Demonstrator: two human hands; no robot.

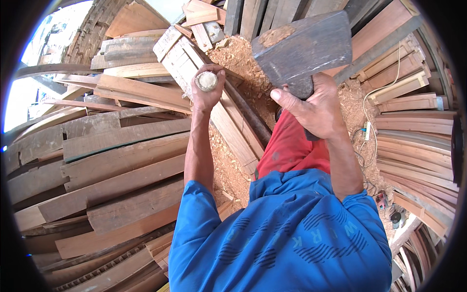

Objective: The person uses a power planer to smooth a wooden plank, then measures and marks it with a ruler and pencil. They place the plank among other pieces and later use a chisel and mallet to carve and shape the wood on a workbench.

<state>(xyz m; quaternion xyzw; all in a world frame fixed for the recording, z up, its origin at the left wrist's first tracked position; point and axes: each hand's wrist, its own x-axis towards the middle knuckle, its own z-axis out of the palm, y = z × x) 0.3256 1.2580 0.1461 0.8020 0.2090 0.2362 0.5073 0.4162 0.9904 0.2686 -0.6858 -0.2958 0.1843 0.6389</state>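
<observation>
My left hand point(206, 92) is closed round an upright tool handle point(207, 80) with a pale, battered round top; its lower end is hidden. Beneath it lies a long light wooden piece point(236, 136) with cut grooves across its upper end, beside a dark beam point(248, 112). In my right hand point(309, 107) I grip a large, dark wooden mallet point(304, 48) by its handle, its worn head raised to the right of the handle top and higher in the view.
Stacked planks point(116, 151) fill the left side, more boards point(413, 151) line the right. Wood shavings point(233, 51) cover the ground. A pale cable with a power strip point(368, 129) and other cords lies at the right, near small tools point(395, 219). Offcuts point(202, 14) are piled at the top.
</observation>
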